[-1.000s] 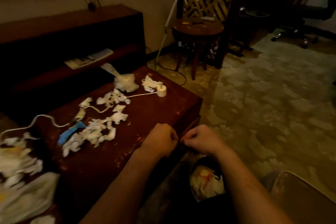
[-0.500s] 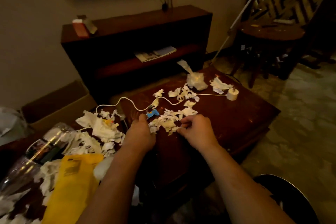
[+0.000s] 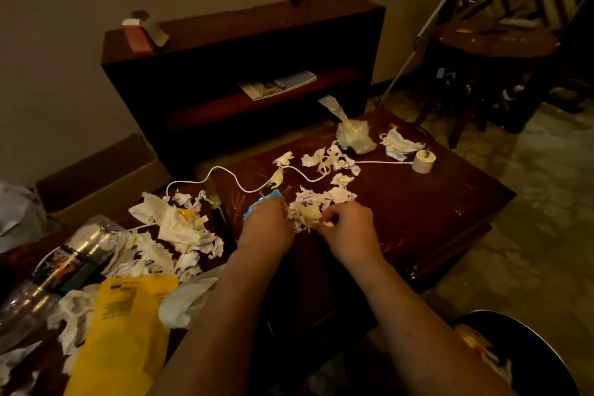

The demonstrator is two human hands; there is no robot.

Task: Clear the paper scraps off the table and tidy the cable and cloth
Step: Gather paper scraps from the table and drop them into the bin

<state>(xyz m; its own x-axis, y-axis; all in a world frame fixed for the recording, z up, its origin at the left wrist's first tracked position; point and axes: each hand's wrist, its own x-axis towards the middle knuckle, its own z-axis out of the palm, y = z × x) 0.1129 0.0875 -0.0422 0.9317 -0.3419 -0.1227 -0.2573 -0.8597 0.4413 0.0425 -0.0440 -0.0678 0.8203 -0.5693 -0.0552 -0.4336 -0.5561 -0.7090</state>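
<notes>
Across the dark worktop (image 3: pixel 418 219) the white cable (image 3: pixel 225 170) snakes among paper scraps (image 3: pixel 310 210), heaped near its middle. The right hand (image 3: pixel 348 230) pinches crumpled bits there; the left hand (image 3: pixel 266 227) has its fingers buried, grip unclear. Scraps look featherlight and soft (apt to scatter): scoop from both sides.

Both my arms bare, in from 6 o'clock. My left forearm (image 3: pixel 225 315) runs toward 1 o'clock and my right forearm (image 3: pixel 418 331) toward 11, so the wrists converge. My left hand (image 3: pixel 265 225) is back up, knuckles to the camera, fingers curled down and away (tips hidden, can't tell what they grip). My right hand (image 3: pixel 348 228) sits at its 3 o'clock, near but apart, also back up, fingers and thumb curled in toward 9 o'clock, pinching paper scraps (image 3: pixel 308 212) at the tips.
</notes>
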